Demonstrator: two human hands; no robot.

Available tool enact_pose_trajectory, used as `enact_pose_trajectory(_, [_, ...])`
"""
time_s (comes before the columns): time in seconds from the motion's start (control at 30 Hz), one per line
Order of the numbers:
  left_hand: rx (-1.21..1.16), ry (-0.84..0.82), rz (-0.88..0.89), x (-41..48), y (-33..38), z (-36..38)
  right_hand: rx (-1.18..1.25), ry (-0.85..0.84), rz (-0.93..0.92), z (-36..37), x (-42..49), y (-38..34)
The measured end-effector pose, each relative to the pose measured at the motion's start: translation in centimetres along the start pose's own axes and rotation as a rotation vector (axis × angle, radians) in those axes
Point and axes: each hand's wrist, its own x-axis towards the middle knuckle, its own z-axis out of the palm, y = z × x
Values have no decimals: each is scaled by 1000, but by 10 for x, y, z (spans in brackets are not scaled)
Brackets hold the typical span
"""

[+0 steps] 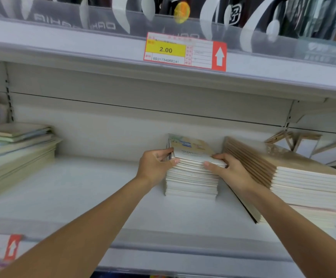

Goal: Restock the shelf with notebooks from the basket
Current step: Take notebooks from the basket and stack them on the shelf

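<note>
- A blurred pile of pale green and cream notebooks [17, 149] lies at the left end of the white metal shelf [87, 187].
- The left hand [155, 165] grips the upper left edge of the stack of white-paged notebooks [191, 181], fingers curled round it.
- That stack, topped by a pale illustrated cover, stands mid-shelf.
- The right hand [229, 169] grips its upper right corner.
- A slumped stack of brown kraft-covered notebooks [283, 171] lies just beside it.

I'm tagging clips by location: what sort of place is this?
Most likely a shop's stationery aisle: a price tag reading 2.00 overhead, and a stack of notebooks gripped by the left hand and right hand on a white shelf.
</note>
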Motion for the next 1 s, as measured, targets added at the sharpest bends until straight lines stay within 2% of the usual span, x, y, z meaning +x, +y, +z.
enact_pose_trajectory(0.13, [-73,27,-11,0,-3,4,34,21,-7,3,2,1])
enact_pose_trajectory(0.33, [11,65,65,-4,-10,9,76,66,20,9,0,1])
enact_pose_trajectory(0.7, [55,196,57,2,-18,17,31,143,-18,19,-6,7])
enact_pose_trajectory(0.83, [71,182,36,-2,-16,18,-96,133,-31,20,-4,8])
enact_pose_trajectory(0.93, [36,93,-17,-7,-2,14,-383,180,24,23,-7,-3])
enact_pose_trajectory(1.0, [9,44,-69,-15,12,5,-561,223,-13,24,-15,-14])
